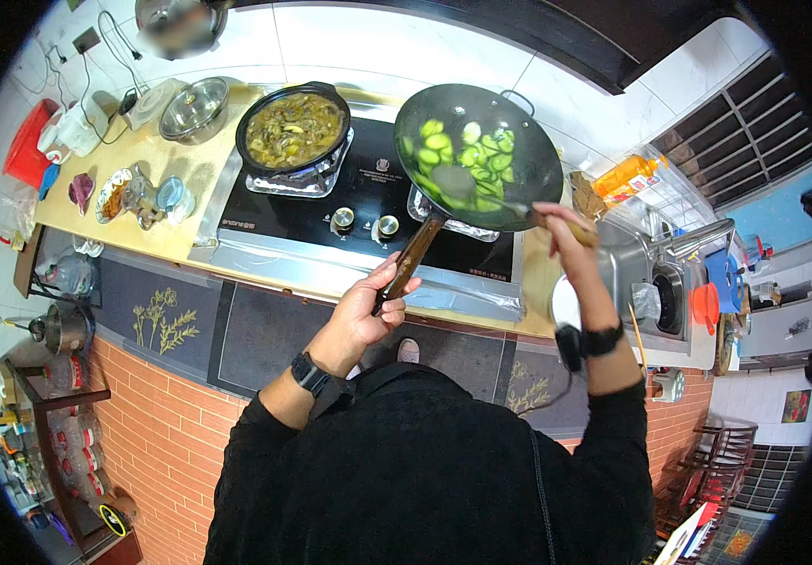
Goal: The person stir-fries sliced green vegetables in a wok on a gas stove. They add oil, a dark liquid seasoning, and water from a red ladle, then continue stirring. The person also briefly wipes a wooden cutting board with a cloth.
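My left hand (370, 304) grips the brown wooden handle (416, 251) of a dark wok (540, 155) on the right burner. Sliced green vegetables (487, 155), perhaps cucumber or squash, lie spread across the wok's inside. In my right hand (567, 236) is the wooden-handled end of a metal spatula (454, 181). Its blade is blurred and sits among the slices at the wok's left side. A black pot (240, 134) full of a brownish-yellow stew (296, 127) stands uncovered on the left burner.
The black glass gas hob (286, 219) has two knobs near its front. Left on the counter are a lidded steel pot (195, 109), a dish of brown food (113, 195) and a jar (175, 198). Rightward stand an orange bottle (628, 180), a white plate (565, 300) and the steel sink (617, 251).
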The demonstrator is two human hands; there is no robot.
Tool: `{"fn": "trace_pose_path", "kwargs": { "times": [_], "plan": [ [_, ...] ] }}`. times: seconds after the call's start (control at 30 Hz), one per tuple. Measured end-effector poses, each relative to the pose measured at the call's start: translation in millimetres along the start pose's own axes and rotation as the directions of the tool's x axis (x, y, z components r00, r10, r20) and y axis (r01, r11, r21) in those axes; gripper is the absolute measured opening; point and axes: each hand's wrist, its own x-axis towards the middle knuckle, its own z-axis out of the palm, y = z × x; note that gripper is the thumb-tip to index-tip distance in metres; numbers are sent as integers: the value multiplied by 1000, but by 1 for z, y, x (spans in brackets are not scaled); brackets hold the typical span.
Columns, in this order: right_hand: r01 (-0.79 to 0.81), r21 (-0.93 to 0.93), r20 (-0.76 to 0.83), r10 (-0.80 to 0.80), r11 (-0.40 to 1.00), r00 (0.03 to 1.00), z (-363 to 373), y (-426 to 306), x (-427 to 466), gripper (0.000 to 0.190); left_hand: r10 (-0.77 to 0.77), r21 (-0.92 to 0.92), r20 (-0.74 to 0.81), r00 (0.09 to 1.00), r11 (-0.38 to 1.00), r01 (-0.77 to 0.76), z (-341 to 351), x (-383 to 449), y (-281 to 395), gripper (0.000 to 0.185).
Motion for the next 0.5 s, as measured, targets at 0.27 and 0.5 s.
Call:
{"fn": "trace_pose_path", "kwargs": {
  "times": [0.27,0.5],
  "plan": [
    [149,-174,-107,-169,973,980,3,15,37,20,-2,9,32,999,1000,2,-2,1,1,38],
    [34,-195,-30,-41,980,999,-28,5,-1,20,0,15,33,999,1000,0,-3,1,3,38]
  ]
}}
